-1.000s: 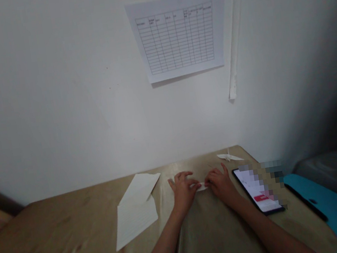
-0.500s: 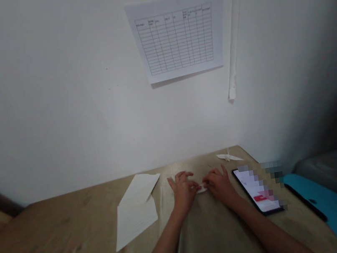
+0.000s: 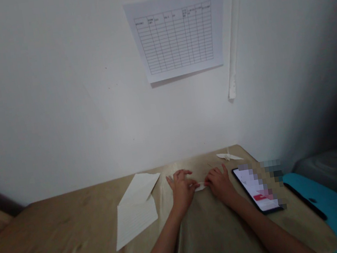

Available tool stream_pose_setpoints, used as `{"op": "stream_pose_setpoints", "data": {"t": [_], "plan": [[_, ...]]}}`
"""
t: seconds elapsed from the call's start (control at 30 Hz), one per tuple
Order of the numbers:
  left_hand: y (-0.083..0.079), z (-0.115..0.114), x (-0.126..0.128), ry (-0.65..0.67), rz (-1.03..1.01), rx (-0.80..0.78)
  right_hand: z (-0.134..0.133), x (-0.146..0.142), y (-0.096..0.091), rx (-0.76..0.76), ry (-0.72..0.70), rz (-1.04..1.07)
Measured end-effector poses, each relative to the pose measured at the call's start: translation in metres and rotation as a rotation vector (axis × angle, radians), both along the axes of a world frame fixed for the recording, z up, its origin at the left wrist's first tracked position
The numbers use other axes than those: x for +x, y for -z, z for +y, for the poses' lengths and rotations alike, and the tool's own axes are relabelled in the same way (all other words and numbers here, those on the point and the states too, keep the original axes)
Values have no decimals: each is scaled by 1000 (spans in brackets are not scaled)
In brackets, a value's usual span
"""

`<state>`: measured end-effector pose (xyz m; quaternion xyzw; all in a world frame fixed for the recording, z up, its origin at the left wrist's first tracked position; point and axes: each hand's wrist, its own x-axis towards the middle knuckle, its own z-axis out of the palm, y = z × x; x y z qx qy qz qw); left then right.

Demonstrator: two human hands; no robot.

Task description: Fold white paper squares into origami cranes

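Observation:
Between my two hands is a small folded piece of white paper (image 3: 200, 187), low over the brown tabletop. My left hand (image 3: 182, 188) pinches its left end with thumb and fingertip, while the other fingers stay raised. At the right end, the fingertips of my right hand (image 3: 220, 184) close on the paper, with one finger sticking up. My fingers cover both ends, so the paper's full shape is hidden. Beyond my right hand lies a folded white paper figure (image 3: 229, 157) with pointed ends.
Loose paper sheets (image 3: 137, 215) lie left of my hands on the table (image 3: 78, 241). A phone (image 3: 259, 191) with a lit, partly blurred screen lies to the right. Past the table's right edge is a turquoise object (image 3: 335, 207). A printed table sheet (image 3: 180, 36) hangs on the wall.
My right hand has shifted slightly right, away from my left, and more of the small white paper shows between them. Both hands keep their pinch.

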<state>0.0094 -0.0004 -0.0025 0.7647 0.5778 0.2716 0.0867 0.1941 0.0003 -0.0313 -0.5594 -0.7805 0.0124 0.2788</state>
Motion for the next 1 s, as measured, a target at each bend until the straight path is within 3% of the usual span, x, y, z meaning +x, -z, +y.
{"op": "stream_pose_setpoints", "data": {"t": [1.0], "plan": [[-3,7,-10,-8,120,78,1,6,-2,13,55,-15]]}}
